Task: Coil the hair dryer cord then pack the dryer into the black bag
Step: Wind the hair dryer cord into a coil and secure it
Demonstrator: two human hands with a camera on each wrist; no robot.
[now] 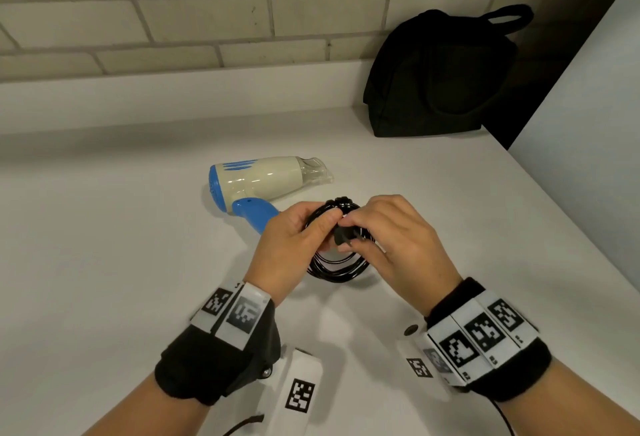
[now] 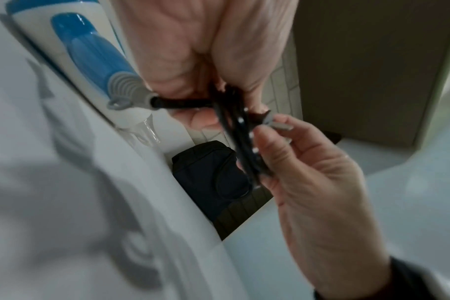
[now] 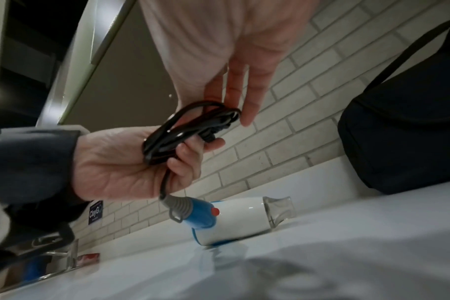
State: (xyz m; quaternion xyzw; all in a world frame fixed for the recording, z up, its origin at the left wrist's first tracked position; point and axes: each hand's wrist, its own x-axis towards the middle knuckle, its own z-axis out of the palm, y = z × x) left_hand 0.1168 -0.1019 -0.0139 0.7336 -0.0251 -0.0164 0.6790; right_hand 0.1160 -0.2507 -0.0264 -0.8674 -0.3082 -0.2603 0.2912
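A cream and blue hair dryer (image 1: 263, 186) lies on its side on the white counter (image 1: 121, 227), nozzle pointing right. Its black cord (image 1: 337, 269) is gathered in several loops just in front of the blue handle, held above the counter between both hands. My left hand (image 1: 325, 224) grips the coil (image 3: 172, 134) with curled fingers. My right hand (image 1: 353, 224) pinches the plug (image 2: 278, 125) between thumb and forefinger against the loops, its other fingers held straight. The black bag (image 1: 440, 78) stands at the back right corner, apart from both hands.
A brick wall (image 1: 207, 19) with a low ledge runs along the back of the counter. A tall white panel (image 1: 588, 106) closes off the right side behind the bag. A faucet and sink (image 3: 64, 257) show at the far left in the right wrist view.
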